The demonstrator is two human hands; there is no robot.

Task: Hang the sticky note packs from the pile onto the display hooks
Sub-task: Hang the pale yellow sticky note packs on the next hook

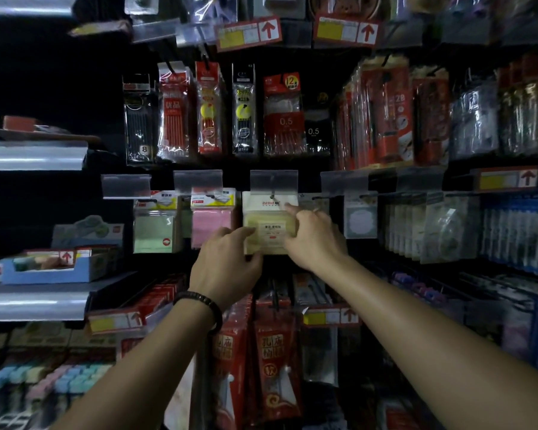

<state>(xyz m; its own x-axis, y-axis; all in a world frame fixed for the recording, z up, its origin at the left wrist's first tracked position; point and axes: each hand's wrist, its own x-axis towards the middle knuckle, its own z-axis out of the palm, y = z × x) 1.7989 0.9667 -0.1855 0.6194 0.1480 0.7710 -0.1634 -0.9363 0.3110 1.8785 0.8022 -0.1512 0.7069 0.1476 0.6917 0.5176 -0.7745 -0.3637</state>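
— Starting with the item. Location?

— Hanging at the centre of the display: a pale yellow sticky note pack in clear wrap with a white header card [269,225]. Meeting the thin metal display hook [273,193] at the top of the header, directly beneath a clear plastic label holder [274,181]. Failing to confirm how far onto the hook: too dim to tell.

— Left side?

— Gripping the pack's lower left corner with the left hand [227,265]. Curling the fingers over the front face, pressing the thumb up against the bottom edge. Wearing a dark beaded bracelet [199,302] at the wrist.

— Right side?

— Holding the pack's right edge with the right hand [314,240]. Curling most fingers round that edge; stretching the index finger [291,207] up onto the header card, just beside the hook.

— Surroundings?

— Hanging just left, on the next hook: a pink sticky note pack with a yellow-and-white header [212,225]. Hanging beyond that: a pale green sticky note pack [154,231]. Hanging in the row above: clear bags of pens and pencils with red and black cards [212,110]. Hanging below the hands: red packets with gold lettering [271,352]. Sitting on a silver shelf at far left: a blue cardboard tray [53,268].
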